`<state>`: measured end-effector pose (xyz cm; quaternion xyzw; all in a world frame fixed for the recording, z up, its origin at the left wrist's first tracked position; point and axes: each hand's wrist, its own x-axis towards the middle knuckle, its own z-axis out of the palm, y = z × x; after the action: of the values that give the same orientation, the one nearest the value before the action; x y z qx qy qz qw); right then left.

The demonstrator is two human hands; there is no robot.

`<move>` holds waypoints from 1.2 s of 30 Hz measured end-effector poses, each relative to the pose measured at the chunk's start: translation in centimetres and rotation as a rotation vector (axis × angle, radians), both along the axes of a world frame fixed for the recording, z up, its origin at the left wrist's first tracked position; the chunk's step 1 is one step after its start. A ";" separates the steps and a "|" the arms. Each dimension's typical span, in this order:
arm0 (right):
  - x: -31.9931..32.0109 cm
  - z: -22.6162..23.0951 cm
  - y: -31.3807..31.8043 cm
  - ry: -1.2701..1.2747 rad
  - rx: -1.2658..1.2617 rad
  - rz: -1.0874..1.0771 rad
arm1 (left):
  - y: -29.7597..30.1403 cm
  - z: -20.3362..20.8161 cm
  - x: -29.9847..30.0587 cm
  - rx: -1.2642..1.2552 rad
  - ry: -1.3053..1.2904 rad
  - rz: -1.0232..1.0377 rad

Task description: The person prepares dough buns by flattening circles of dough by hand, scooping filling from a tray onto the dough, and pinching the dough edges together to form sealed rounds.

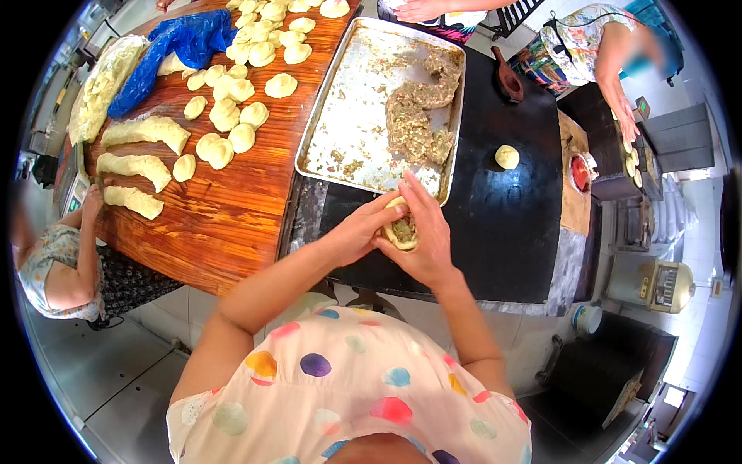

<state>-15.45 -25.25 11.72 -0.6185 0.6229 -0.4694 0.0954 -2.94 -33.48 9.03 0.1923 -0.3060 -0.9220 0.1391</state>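
Two hands (one left hand (pixel 357 236), one right hand (pixel 429 238)) share one dough cup (pixel 402 245). Two tables: one black (pixel 502 240), one wooden (pixel 224 236). One tray (pixel 348 100), one main mass of filling (pixel 413 116) — its scattered crumbs too small to count. One lone dough ball (pixel 507 157), one wooden scoop (pixel 508 81), one blue bag (pixel 166 58), three short dough strips (pixel 135 168). Dough rounds (pixel 280 85): well over twenty — too heaped for an exact count. Co-workers (pixel 73 271): at least three, partly visible.

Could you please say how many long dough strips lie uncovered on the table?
3 long, pale-yellow dough strips: farthest, middle, nearest, leftward on the brown wooden table; crumpled blue plastic sheeting may hide others.
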 end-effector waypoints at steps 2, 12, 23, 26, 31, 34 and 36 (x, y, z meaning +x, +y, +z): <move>-1.4 0.2 0.2 0.069 -0.001 0.111 | -1.1 0.1 0.1 -0.139 -0.130 -0.217; 0.7 0.5 -0.4 -0.236 -0.070 -0.115 | 0.1 -0.6 -0.1 -0.589 -0.028 -0.030; 3.0 0.3 -2.3 -0.134 -0.152 -0.124 | 0.1 -0.5 -0.4 0.086 0.122 0.159; 0.2 0.2 -2.7 0.053 -0.112 0.121 | -1.3 -0.2 -0.3 0.196 0.100 0.098; 2.1 -1.6 -3.6 -0.109 -0.261 -0.068 | -1.0 0.5 -0.8 0.228 0.249 0.250; 2.7 -0.3 -4.2 -0.024 -0.167 -0.001 | -1.7 -3.0 -0.4 0.271 0.182 0.254; 1.4 0.5 -3.8 0.050 -0.101 0.122 | -1.9 -1.9 -0.5 0.290 -0.003 0.243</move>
<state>-14.01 -29.01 12.18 -0.6709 0.5618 -0.4780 0.0767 -3.41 -35.39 7.13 0.2471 -0.1448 -0.9326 0.2197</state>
